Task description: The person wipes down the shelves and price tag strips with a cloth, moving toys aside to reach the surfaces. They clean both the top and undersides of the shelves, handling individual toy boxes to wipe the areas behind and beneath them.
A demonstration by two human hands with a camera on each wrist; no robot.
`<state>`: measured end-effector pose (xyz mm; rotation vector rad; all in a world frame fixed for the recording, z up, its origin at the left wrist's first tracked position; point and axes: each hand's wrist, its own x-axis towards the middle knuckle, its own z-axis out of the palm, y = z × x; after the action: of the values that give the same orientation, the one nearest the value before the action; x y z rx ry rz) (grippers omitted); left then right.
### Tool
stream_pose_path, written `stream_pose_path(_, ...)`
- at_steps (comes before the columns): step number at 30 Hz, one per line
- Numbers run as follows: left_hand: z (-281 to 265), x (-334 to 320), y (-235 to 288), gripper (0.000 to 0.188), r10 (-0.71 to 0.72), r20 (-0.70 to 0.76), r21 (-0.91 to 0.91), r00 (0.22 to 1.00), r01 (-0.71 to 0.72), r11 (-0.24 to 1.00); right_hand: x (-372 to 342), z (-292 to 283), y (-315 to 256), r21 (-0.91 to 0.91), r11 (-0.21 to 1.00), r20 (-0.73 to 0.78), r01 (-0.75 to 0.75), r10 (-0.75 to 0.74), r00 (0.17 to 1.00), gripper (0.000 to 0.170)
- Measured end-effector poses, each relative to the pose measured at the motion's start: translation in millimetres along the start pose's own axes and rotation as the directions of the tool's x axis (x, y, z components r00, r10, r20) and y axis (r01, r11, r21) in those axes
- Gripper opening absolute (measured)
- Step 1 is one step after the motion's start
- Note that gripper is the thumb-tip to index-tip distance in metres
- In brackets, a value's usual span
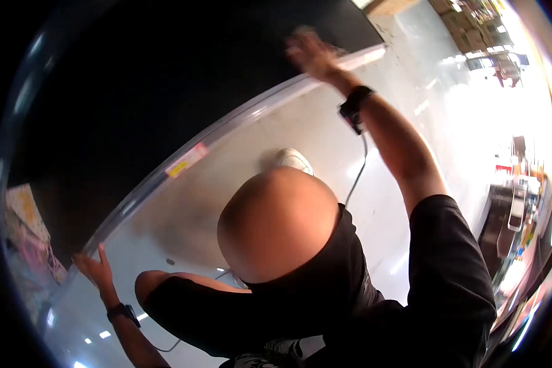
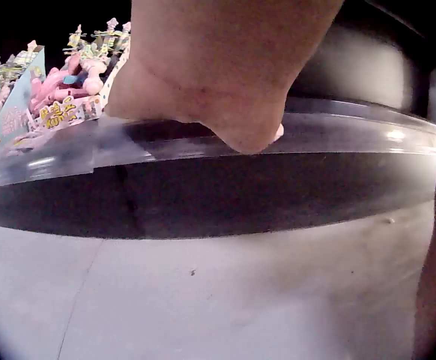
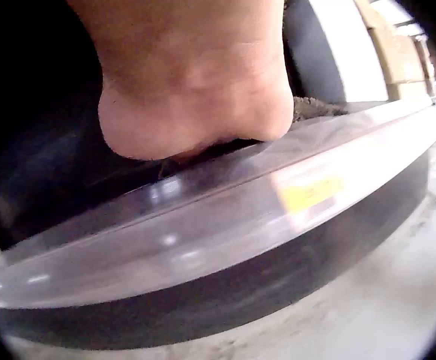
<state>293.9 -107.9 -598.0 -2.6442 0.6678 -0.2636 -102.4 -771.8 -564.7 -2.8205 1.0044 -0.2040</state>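
Observation:
My left hand [image 1: 96, 270] is at the near-left end of a low black shelf [image 1: 122, 92], its thumb apart from the fingers, by the clear plastic strip [image 2: 338, 124] along the front edge. In the left wrist view the wrist covers most of that hand. Blurred in the head view, my right hand [image 1: 311, 54] reaches over the shelf's far end with its fingers extended. A rough grey-brown thing [image 3: 319, 109] shows beside it in the right wrist view, partly hidden behind the hand; I cannot tell whether the hand touches it.
A red-and-yellow label [image 1: 187, 161] sits on the shelf's strip. Boxes of pink toys [image 2: 68, 86] stand past the left end. Cardboard boxes [image 3: 398, 56] lie beyond the right end. Below is a pale shiny floor [image 1: 405, 159], with my shoe [image 1: 295, 161] near the shelf. A cable [image 1: 360, 172] hangs from the right wrist.

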Motion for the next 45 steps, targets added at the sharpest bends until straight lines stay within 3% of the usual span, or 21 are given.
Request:
stream_pose_path(2, 10, 2, -11, 0.098, 0.075, -0.042, 0.012, 0.996, -0.074, 0.997, -17, 13, -39, 0.047, 0.966, 0.026, 0.255, -0.257, 0.966, 0.045)
stream_pose_path(3, 8, 4, -8, 0.098, 0.019, 0.024, 0.011, 1.0, -0.019, 1.0, -27, 11, -58, 0.499, 0.85, 0.14, 0.167, -0.27, 0.953, 0.048)
stream_pose_path(4, 5, 5, -6, 0.097, -0.042, 0.093, 0.02, 0.995, 0.04, 0.999, -36, 9, -70, 0.089, 0.889, 0.156, 0.449, -0.457, 0.876, 0.049)
stream_pose_path(7, 1, 15, -4, 0.096, -0.107, 0.122, -0.054, 0.987, 0.114, 0.992, -25, -18, -48, -0.068, 0.873, 0.273, 0.483, -0.449, 0.851, 0.046)
stream_pose_path(12, -90, 26, 82, 0.096, 0.175, 0.011, -0.19, 0.984, -0.17, 0.967, -16, -36, 129, -0.384, 0.909, 0.105, -0.161, 0.217, 0.971, 0.046)
stream_pose_path(13, -95, 31, 96, 0.098, 0.249, 0.061, -0.222, 0.967, -0.23, 0.948, -18, -49, 147, -0.586, 0.806, 0.112, -0.081, 0.179, 0.977, 0.042)
stream_pose_path(17, -66, 52, 106, 0.099, 0.308, 0.175, -0.388, 0.935, -0.222, 0.895, 9, -27, 150, -0.323, 0.861, 0.034, -0.393, 0.426, 0.904, 0.039)
stream_pose_path(18, -53, 55, 98, 0.1, 0.329, 0.158, -0.396, 0.931, -0.246, 0.885, 3, -34, 129, -0.364, 0.898, 0.111, -0.248, 0.306, 0.945, 0.041)
stream_pose_path(20, -70, 52, 111, 0.101, 0.311, 0.202, -0.395, 0.929, -0.213, 0.894, -8, -19, 84, 0.349, 0.922, 0.112, -0.169, 0.138, 0.984, 0.054)
stream_pose_path(24, -84, 53, 112, 0.1, 0.285, 0.274, -0.315, 0.918, -0.195, 0.929, -49, 4, -46, 0.39, 0.733, -0.117, 0.557, -0.561, 0.82, 0.042)
stream_pose_path(27, -100, 55, 111, 0.098, 0.307, 0.326, -0.271, 0.894, -0.222, 0.937, 11, -21, 2, 0.461, 0.771, 0.175, 0.44, -0.565, 0.806, 0.038)
stream_pose_path(28, -110, 58, 118, 0.098, 0.3, 0.369, -0.313, 0.88, -0.187, 0.931, 39, -5, 45, 0.348, 0.815, 0.037, 0.463, -0.506, 0.862, 0.034)
stream_pose_path(30, -123, 60, 124, 0.099, 0.288, 0.396, -0.315, 0.872, -0.166, 0.935, 59, -35, 101, 0.348, 0.933, 0.178, -0.095, 0.034, 0.983, 0.029)
stream_pose_path(31, -127, 59, 126, 0.099, 0.284, 0.428, -0.328, 0.858, -0.146, 0.933, 92, 53, 184, -0.259, 0.956, -0.354, 0.139, -0.227, 0.907, 0.031)
stream_pose_path(33, -133, 60, 133, 0.1, 0.283, 0.421, -0.316, 0.862, -0.153, 0.936, 75, 14, 125, -0.151, 0.98, -0.436, -0.13, 0.052, 0.898, 0.045)
stream_pose_path(34, -137, 60, 132, 0.101, 0.277, 0.435, -0.312, 0.857, -0.145, 0.939, 75, -3, 97, 0.057, 0.996, -0.137, -0.064, 0.072, 0.988, 0.045)
stream_pose_path(35, -138, 58, 135, 0.102, 0.267, 0.444, -0.318, 0.855, -0.128, 0.939, 74, -15, 69, 0.264, 0.963, 0.163, -0.052, 0.009, 0.987, 0.045)
stream_pose_path(38, -132, 59, 131, 0.102, 0.274, 0.431, -0.304, 0.86, -0.148, 0.941, 40, -7, -44, 0.003, 0.748, 0.124, 0.664, -0.659, 0.742, 0.042)
stream_pose_path(39, -133, 58, 130, 0.102, 0.265, 0.433, -0.3, 0.862, -0.139, 0.944, 30, 3, -72, 0.181, 0.667, 0.1, 0.723, -0.743, 0.661, 0.045)
stream_pose_path(43, -147, 60, 140, 0.103, 0.221, 0.482, -0.309, 0.848, -0.071, 0.948, 56, 9, -84, 0.397, 0.545, 0.217, 0.739, -0.838, 0.501, 0.047)
stream_pose_path(45, -154, 57, 144, 0.104, 0.228, 0.49, -0.303, 0.841, -0.081, 0.95, 77, -43, -42, 0.478, 0.754, 0.283, 0.451, -0.618, 0.734, 0.037)
